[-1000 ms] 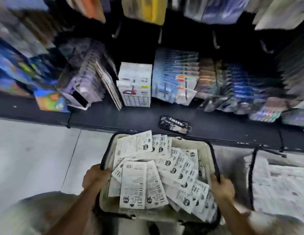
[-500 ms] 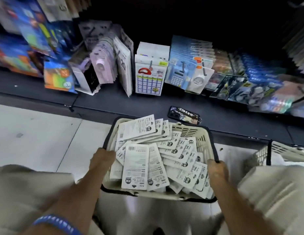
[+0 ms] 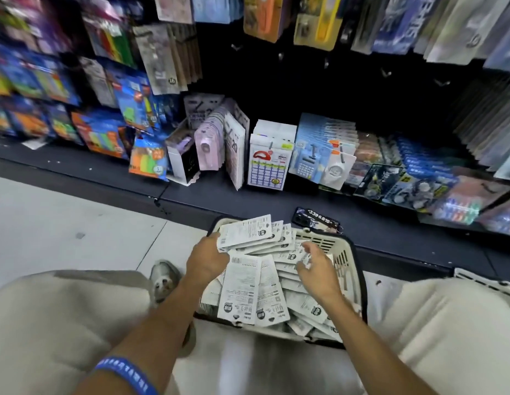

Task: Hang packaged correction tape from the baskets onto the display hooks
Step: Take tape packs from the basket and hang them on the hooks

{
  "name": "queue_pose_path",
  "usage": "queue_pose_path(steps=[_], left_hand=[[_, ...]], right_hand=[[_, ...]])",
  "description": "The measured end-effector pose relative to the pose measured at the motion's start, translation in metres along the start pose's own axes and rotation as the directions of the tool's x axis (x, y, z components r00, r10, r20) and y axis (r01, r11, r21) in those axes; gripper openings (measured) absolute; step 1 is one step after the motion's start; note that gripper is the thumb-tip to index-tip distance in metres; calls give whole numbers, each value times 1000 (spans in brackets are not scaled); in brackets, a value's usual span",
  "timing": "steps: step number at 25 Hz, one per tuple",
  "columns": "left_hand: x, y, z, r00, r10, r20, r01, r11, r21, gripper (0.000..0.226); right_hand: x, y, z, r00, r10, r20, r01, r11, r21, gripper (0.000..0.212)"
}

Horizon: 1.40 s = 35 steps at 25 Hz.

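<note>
Nearest you, at the bottom of the frame, your two forearms run up from your knees, a blue wristband [image 3: 125, 372] on the left one. Both hands are already over the basket [image 3: 346, 252] in the lower centre. Your left hand [image 3: 206, 263] sits at the basket's left edge with its fingers tucked under the left end of the top packet of correction tape [image 3: 246, 230], gripping it. Your right hand [image 3: 316, 269] hangs over the right half of the pile, fingers loosely curled and spread; it touches the packets there, but whether it has pinched one you cannot tell from here.

The packets [image 3: 242, 289] lie flat, backs up, fanned across the basket. The ones nearest you run lengthwise toward you and away; the top one by your left hand lies crosswise, its long axis left to right. So the left hand is the nearer hand, and that packet will likely need turning upright before it hangs.

Beyond the basket, a dark tag [image 3: 316, 220] lies on the black shelf base. Farther still, in the upper centre and right, bare display hooks [image 3: 386, 72] stand out from the dark back panel, well above and beyond your hands.
</note>
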State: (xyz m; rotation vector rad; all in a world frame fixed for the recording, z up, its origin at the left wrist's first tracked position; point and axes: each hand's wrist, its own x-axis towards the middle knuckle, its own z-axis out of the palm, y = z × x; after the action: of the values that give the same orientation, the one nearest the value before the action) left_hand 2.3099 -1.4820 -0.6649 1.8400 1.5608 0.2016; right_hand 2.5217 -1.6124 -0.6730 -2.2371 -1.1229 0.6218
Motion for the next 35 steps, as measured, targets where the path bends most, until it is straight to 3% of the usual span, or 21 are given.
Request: queue_pose_path(steps=[5,8,11,15,19,23,28,31,34,35], left_hand=[[51,3,36,978,199,56,-206,927,314,70],[82,3,53,957,242,162,-289,863,414,79],[106,5,70,942,230,243,-316,850,422,90],[125,7,76,922,262,284,-364,837,408,101],[143,10,65,891,304,337,-426,818,386,101],[148,6,45,872,379,310,-453,865,217,95],[142,3,13,878,463,120,-448,884,-133,80],[137,12,-9,856,466,226,-372,856,-358,79],[131,29,-29,718,537,443,-250,793,-556,91],[128,35,-36,669,556,493,-226,784,-578,96]], right_hand=[[62,-10,15,983,-140,122,174,927,-333,68],[99,-7,20,961,-46,273,193,818,-541,87],[121,-3,30,920,48,390,210,779,-591,97],[119,-2,36,905,-48,422,326,716,-618,82],[114,-6,45,923,-187,337,349,775,-527,52],[122,-30,43,912,-293,286,406,743,-533,37],[125,-71,32,897,-430,101,437,828,-353,21],[127,-88,11,899,-434,47,432,866,-252,19],[121,-104,-14,918,-396,13,395,914,-93,8],[118,-112,-22,923,-386,-12,384,921,-68,16]])
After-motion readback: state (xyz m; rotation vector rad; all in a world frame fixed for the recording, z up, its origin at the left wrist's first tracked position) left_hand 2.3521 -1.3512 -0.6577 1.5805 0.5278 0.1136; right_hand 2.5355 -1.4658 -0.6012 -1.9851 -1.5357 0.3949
